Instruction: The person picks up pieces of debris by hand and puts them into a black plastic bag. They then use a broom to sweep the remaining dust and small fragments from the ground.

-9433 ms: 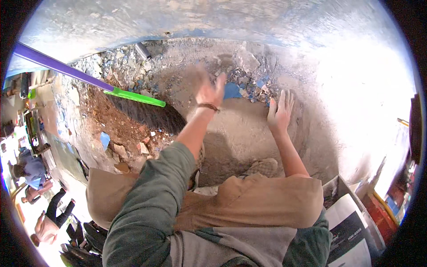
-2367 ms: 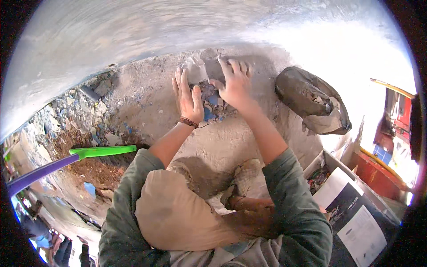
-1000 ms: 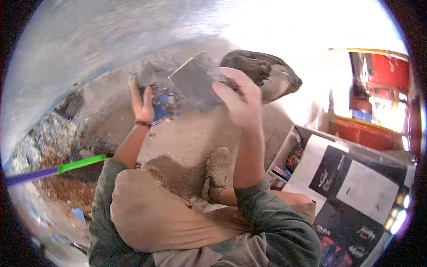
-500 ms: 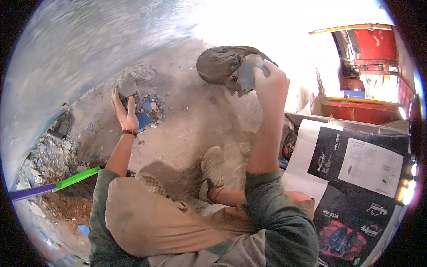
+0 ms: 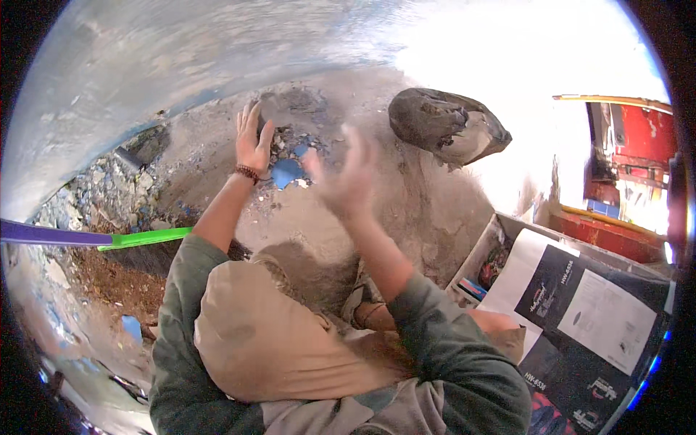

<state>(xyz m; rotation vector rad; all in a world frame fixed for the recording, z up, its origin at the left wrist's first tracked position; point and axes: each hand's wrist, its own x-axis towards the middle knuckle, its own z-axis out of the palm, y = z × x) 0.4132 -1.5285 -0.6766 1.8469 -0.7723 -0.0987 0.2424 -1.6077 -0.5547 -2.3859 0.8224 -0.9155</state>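
My left hand (image 5: pixel 252 141) stands on edge with its fingers stretched out and the thumb apart, against a small heap of rubble. Blue and pale paint chips, with one large blue flake (image 5: pixel 286 172), make up part of that heap (image 5: pixel 297 138). On the other side of the chips is my right hand (image 5: pixel 346 177), smeared by motion, its fingers spread and nothing visible in them. Beyond it lies a dark, crumpled sack (image 5: pixel 428 119) on the dusty floor, with a pale grey area at its opening.
A broom with a green and purple handle (image 5: pixel 148 238) lies at my left, near more rubble (image 5: pixel 94 188) along the wall. At my right stands a box (image 5: pixel 500 225) with printed black-and-white cardboard (image 5: pixel 558 283) over it. Red furniture (image 5: pixel 641 138) shows beyond a bright opening.
My right hand has let go of a grey flat piece at the sack and come left toward the chips. The left hand stays beside the heap. The whole view has shifted.
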